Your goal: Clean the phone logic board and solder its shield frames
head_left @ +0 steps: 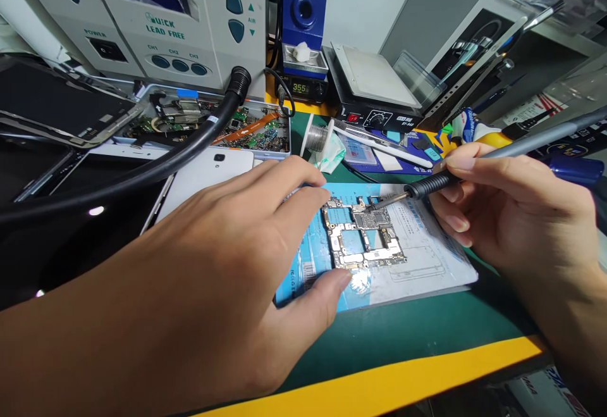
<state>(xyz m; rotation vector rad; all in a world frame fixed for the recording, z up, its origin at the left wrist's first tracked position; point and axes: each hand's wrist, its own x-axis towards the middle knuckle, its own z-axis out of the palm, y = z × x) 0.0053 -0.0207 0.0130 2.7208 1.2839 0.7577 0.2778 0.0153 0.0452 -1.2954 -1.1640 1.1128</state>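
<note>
Circuit board (372, 219) on booklet (422, 240), solder spool (317, 138) behind.

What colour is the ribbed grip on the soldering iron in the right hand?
The ribbed grip is black; the head view shows it best.

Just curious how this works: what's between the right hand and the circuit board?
The soldering iron reaches from the right hand to the circuit board, as the head view shows.
</note>
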